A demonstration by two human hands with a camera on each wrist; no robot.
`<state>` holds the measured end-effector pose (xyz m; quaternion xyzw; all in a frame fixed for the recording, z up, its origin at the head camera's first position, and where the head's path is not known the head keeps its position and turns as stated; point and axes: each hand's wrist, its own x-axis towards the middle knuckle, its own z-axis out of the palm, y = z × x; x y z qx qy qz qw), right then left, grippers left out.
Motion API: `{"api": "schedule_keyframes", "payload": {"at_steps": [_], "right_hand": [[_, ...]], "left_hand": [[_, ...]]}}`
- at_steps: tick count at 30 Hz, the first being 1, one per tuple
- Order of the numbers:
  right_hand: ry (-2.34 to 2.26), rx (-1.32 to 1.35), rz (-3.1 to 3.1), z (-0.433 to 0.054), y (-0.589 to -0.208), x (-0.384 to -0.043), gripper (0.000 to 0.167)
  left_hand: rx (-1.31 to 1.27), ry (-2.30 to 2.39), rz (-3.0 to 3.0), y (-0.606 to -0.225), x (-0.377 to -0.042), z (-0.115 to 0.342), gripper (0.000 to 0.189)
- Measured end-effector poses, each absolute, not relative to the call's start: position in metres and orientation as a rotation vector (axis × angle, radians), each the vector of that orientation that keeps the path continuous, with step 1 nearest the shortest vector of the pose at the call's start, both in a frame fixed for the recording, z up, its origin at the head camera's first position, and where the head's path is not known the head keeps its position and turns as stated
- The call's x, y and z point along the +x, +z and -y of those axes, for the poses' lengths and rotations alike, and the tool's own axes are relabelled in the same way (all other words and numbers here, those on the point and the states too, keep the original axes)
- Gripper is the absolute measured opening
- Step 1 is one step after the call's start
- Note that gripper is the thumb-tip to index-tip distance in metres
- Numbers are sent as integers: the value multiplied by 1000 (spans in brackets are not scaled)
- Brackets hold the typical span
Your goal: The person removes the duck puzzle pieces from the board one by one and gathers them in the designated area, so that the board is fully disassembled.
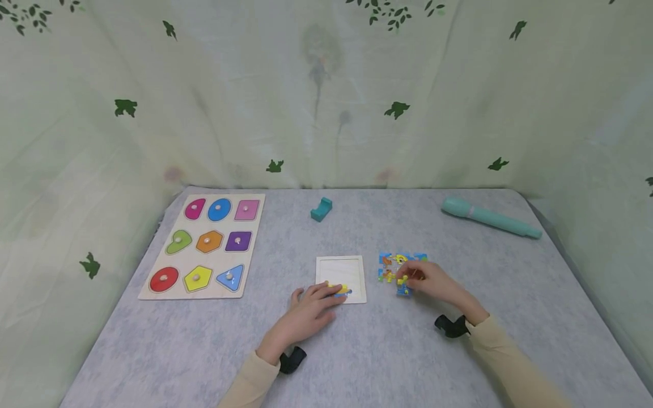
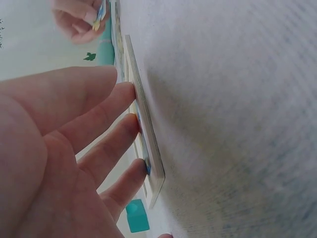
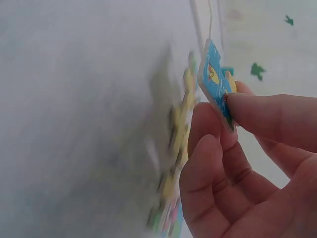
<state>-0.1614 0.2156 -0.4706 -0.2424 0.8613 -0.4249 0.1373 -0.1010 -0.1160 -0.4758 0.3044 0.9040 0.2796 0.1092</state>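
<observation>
My left hand rests with extended fingers on the near edge of a square white puzzle frame. Under its fingertips lies a yellow and blue puzzle piece, partly covered by them. In the left wrist view the fingertips touch the board's rim. My right hand pinches a blue and yellow puzzle piece between thumb and fingers, holding it tilted above the table. Right of the frame, several joined or closely set puzzle pieces lie flat, partly hidden behind the right hand.
A peg board with coloured shapes lies at the left. A teal notched block sits behind the frame. At the back right lies a mint-coloured wand-like object. A patterned curtain hangs behind the table.
</observation>
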Motion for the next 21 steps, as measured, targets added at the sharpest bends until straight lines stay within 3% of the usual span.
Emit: {"api": "schedule_keyframes", "payload": {"at_steps": [8,21], "right_hand": [[-1183,-571,-2541,-246,-470,-149,14],[-1041,-606,-2655,-245,-475,-144,18]], "left_hand": [[882,845,-2652,-476,-100,116,37],[886,845,-2665,-479,-100,117,37]]}}
